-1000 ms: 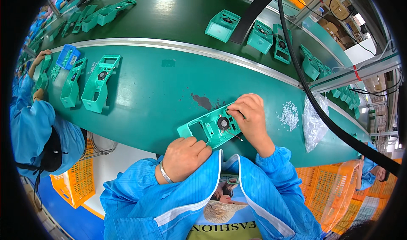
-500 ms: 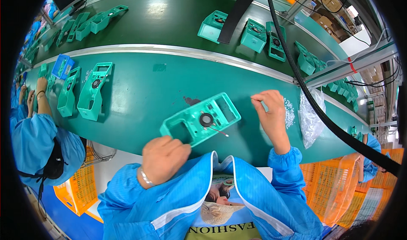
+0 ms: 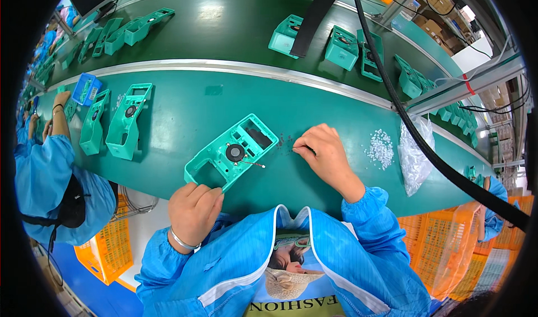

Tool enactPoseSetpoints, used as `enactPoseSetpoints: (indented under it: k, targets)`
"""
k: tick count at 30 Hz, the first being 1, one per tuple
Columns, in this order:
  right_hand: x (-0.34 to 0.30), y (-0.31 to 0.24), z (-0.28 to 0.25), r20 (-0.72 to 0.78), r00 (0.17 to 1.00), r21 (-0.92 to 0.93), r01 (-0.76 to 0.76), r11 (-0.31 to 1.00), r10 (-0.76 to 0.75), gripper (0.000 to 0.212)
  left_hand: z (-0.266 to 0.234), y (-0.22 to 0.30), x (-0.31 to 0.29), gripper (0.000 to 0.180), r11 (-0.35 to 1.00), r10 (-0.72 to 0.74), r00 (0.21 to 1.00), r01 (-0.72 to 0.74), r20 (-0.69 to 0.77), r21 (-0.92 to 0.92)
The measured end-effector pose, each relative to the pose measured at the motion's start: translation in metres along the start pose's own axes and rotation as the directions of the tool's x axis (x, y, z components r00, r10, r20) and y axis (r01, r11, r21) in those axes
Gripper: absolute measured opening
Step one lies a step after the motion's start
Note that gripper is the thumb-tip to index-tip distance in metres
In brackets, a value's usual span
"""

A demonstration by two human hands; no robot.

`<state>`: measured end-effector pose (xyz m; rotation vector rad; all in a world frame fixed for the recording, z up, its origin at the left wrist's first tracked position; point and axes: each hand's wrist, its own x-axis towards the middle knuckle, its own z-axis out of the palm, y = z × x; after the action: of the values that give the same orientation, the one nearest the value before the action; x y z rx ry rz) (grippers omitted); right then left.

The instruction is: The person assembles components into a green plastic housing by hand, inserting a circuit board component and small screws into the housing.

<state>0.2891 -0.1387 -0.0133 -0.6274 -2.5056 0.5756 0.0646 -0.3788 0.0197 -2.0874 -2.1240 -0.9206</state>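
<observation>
- Head view shows a teal plastic housing [image 3: 232, 152] lying flat near the middle of the frame, on the green worktop [image 3: 168, 166]. A small black fan sits in its round opening, with a thin wire coming out to the right.
- The left hand [image 3: 193, 210] is closed on the lower left corner of the housing and holds it steady.
- The right hand [image 3: 325, 154] is just right of the housing and apart from it. Its fingertips are pinched together over a few small dark screws [image 3: 284, 140] scattered on the worktop; whether one is already held I cannot tell.
- I judge the step to be picking up a screw for the fan. The next move would need a fine pinch and then carrying the screw over to the housing without dropping it.
- Counted: one housing in hand, two more housings [image 3: 115, 121] standing at the left of the frame, one blue tray [image 3: 87, 89], one pile of small white parts [image 3: 381, 147] and one clear plastic bag [image 3: 414, 154] at the right.
- A co-worker in a blue coat [image 3: 45, 182] is at the left edge.
</observation>
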Motion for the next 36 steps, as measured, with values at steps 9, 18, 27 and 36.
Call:
enactPoseSetpoints:
  k: [9,18,27,36]
  targets:
    - [-0.003,0.003,0.005,-0.029,0.999,0.052,-0.045,0.998,0.046,0.010,0.004,-0.001,0.002,0.022,0.999,0.035,0.999,-0.035,-0.012,0.017]
    - [-0.002,-0.004,0.005,-0.022,0.994,-0.090,0.107,0.990,-0.109,0.013,0.006,-0.003,0.003,0.023,0.996,0.072,0.997,-0.070,-0.031,0.047]
    - [-0.003,-0.006,0.008,-0.029,0.995,-0.098,0.089,0.991,-0.092,0.012,0.006,-0.004,0.000,0.022,0.997,0.069,0.997,-0.069,-0.016,0.027]
    - [0.028,-0.030,0.019,-0.117,0.992,0.018,0.059,0.998,-0.056,0.014,0.024,0.018,0.003,0.027,0.977,0.215,0.975,-0.214,0.049,-0.024]
